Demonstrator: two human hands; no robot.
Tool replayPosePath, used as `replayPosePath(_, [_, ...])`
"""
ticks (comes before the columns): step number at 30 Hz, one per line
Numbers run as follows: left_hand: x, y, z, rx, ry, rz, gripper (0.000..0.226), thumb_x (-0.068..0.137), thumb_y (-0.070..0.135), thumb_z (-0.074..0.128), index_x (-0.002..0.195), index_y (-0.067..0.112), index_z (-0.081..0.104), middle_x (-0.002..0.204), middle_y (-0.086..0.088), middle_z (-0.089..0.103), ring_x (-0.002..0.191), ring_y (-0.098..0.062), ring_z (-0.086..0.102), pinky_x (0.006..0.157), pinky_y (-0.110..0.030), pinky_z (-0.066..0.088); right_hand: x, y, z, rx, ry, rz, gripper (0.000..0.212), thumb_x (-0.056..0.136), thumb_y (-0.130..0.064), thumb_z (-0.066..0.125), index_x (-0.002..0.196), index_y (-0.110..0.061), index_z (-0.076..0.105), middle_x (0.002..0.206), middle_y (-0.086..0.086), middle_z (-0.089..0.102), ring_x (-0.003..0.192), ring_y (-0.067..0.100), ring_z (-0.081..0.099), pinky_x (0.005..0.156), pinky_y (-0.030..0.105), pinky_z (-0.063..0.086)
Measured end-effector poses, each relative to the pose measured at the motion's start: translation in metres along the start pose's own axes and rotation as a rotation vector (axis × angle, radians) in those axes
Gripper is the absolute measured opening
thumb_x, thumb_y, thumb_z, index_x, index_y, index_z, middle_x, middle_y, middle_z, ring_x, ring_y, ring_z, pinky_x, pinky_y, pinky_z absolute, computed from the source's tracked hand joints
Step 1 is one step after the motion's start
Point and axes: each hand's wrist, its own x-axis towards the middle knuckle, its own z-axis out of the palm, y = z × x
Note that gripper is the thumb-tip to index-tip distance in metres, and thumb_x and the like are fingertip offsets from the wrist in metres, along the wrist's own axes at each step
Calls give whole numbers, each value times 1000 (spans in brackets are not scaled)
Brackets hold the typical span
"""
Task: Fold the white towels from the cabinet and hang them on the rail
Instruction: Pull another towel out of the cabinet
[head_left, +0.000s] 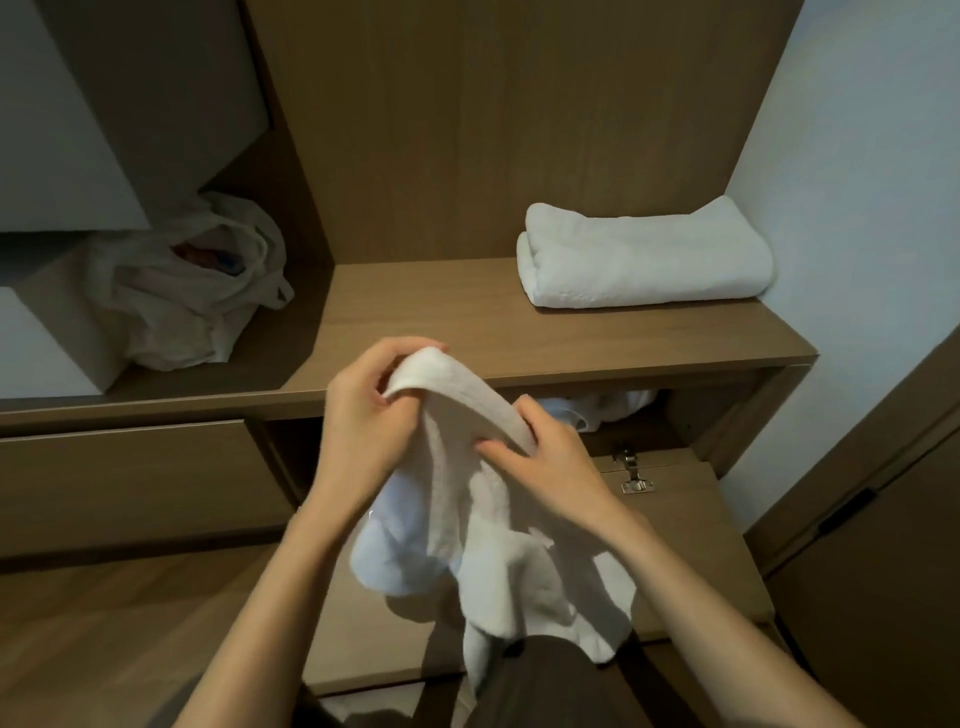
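White towel (498, 561) hangs toward 6 o'clock from both hands. Left hand (363, 415) pinches its hem; right hand (545, 462) pinches the same hem just beside, at its 4 o'clock. Spreading likely comes next. A folded towel (644, 260) rests on the shelf (441, 312) at 2 o'clock.

The brown wood-laminate cabinet shelf (415, 306) runs flat across the width of the view; a vertical brown panel (291, 171) stands on it and divides it into a left bay and a right bay. In the right bay, a folded white terry towel (644, 260) lies directly on the shelf, at the right wall and toward the back; in the left bay, a crumpled white plastic bag (192, 291) lies on the shelf, just beside a white-faced rectangular box (31, 353) resting at the left edge.
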Motion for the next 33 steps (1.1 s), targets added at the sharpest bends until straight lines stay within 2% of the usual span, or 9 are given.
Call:
replayPosePath(6, [8,-20,-28,90,238,-208,33,88,-3,50,107,21,65,96,21,61,92,15,54,72,1,40,10,41,-30,-249,23,52,15,86,-33,67,93,-30,54,87,-10,64,81,10,64,75,48,56])
replayPosePath(10, [13,-38,-31,110,263,-232,32,90,-1,46,105,21,63,94,21,60,89,17,53,72,1,38,17,69,-28,-400,65,152,9,93,-27,57,97,-33,51,85,-1,64,81,27,63,71,50,53])
replayPosePath(14, [7,-66,-25,139,198,-495,22,96,11,46,105,20,64,94,11,64,90,2,59,79,-20,48,23,37,-16,-285,20,183,13,98,-27,53,98,-16,61,82,7,64,76,27,61,64,38,45])
replayPosePath(17, [0,-63,-36,174,45,-638,19,94,15,54,107,18,66,96,3,67,93,-13,62,79,-28,50,28,-3,-25,-296,-42,202,19,97,-28,54,99,-12,64,85,8,67,78,26,62,70,41,47])
replayPosePath(21, [34,-9,-67,225,-117,-697,18,83,26,69,100,21,69,88,3,66,90,-18,63,72,-22,45,41,-68,-69,-261,-26,280,12,92,-28,60,89,-20,69,79,0,68,75,20,63,69,41,50])
replayPosePath(24, [78,42,-90,208,-134,-609,18,89,27,65,103,19,72,89,5,70,87,-10,64,65,-13,41,54,-135,-112,-260,-47,251,15,86,-37,65,77,-24,67,69,-6,65,67,13,62,64,42,50])
replayPosePath(28, [146,132,-123,203,-180,-484,20,91,28,62,109,23,69,96,11,68,87,-4,62,69,-14,44,71,-244,-172,-231,-79,177,5,89,-30,68,88,-25,68,77,-11,66,72,3,61,64,25,48])
replayPosePath(30, [181,184,-143,188,-167,-458,23,92,27,61,115,28,63,100,18,63,90,1,58,72,-9,42,79,-298,-202,-247,-78,129,7,91,-32,65,94,-26,67,81,-11,66,74,4,61,65,27,49])
replayPosePath(33, [228,266,-174,191,-190,-371,32,91,29,61,120,42,54,82,28,60,82,2,58,64,-10,42,86,-378,-245,-296,-101,69,6,95,-40,58,98,-36,60,82,-16,63,75,3,59,60,23,43])
